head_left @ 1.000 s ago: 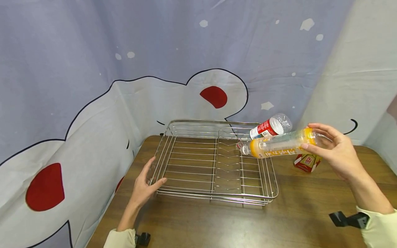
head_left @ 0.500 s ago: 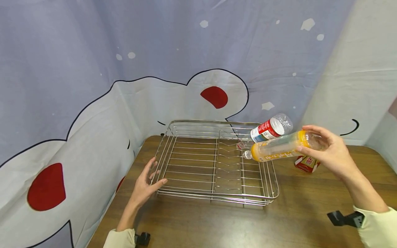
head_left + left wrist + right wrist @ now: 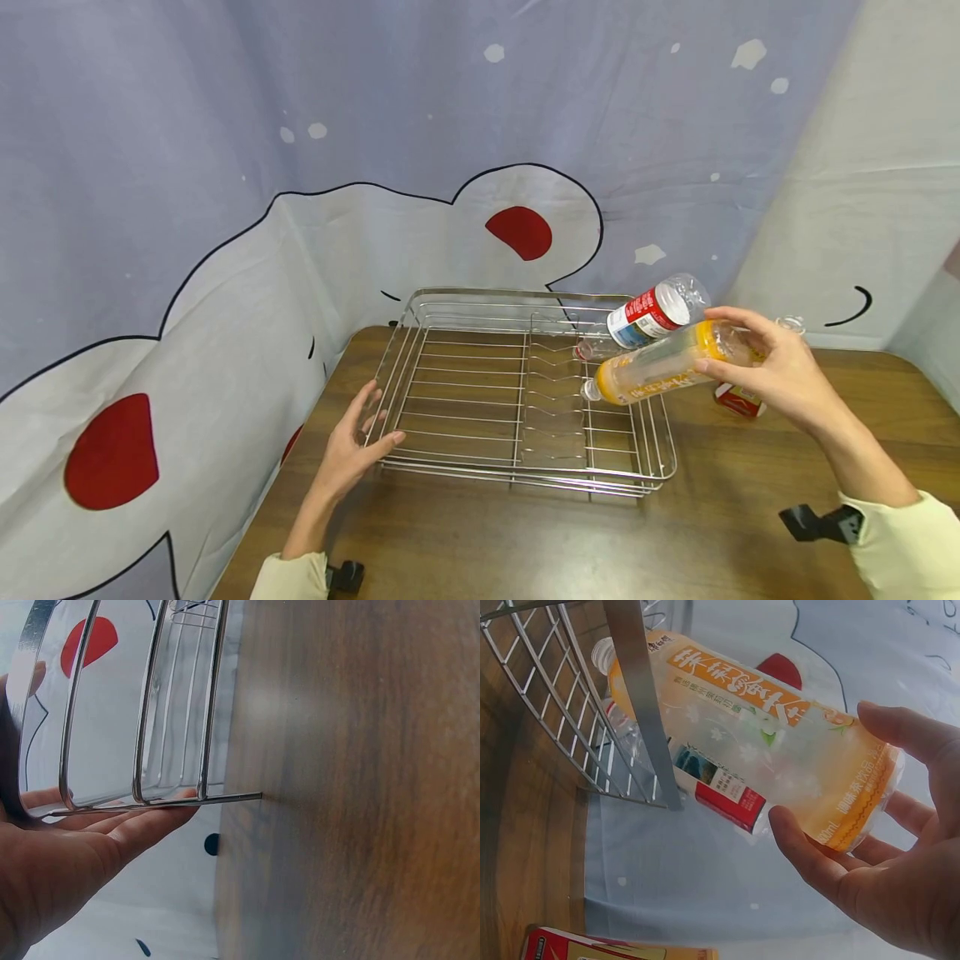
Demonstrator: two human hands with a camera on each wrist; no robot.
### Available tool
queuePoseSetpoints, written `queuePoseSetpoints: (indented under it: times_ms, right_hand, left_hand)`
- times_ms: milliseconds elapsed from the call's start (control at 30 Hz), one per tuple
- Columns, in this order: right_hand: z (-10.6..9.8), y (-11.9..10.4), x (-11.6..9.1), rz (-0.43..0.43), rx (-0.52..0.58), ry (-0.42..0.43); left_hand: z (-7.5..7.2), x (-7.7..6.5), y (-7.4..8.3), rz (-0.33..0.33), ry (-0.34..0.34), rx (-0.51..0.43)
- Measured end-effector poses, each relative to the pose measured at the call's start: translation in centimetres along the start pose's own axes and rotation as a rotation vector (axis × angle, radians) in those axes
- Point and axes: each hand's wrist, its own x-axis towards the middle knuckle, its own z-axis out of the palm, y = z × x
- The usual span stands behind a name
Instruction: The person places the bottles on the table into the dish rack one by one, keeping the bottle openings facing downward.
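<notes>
The right hand (image 3: 780, 367) pinches the base end of an orange-labelled bottle (image 3: 652, 367) between thumb and fingers. The bottle is clear and tilted, its neck lower than its base and directed left. It extends above the right side of a metal wire rack (image 3: 641, 682), with the neck inside the rim. Contact between this bottle and the rack cannot be confirmed from these views.

The left hand (image 3: 348, 446) is spread at the rack's left side, near the front corner, fingers along the outside of the wires and thumb apart from them on the inner side.

A second clear bottle (image 3: 648, 318), with a red and white label, leans at the rack's rear right corner, neck down inside and base raised. A red and yellow box (image 3: 741, 400) is on the worktop (image 3: 720, 533), right of the rack and partly concealed by the right hand.

The worktop is brown wood grain. Behind it hangs a blue-grey and white curtain (image 3: 375, 100) with red shapes.
</notes>
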Motion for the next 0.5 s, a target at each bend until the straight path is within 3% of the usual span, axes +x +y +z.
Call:
queuePoseSetpoints:
  times_ms: [200, 500]
  right_hand:
    - [0.9, 0.0, 0.2, 0.035, -0.069, -0.014]
    - [2.0, -0.2, 0.7, -0.015, -0.132, -0.007]
  left_hand:
    - [0.0, 0.0, 0.1, -0.004, 0.000, -0.001]
    - [0.0, 0.1, 0.1, -0.007, 0.004, -0.018]
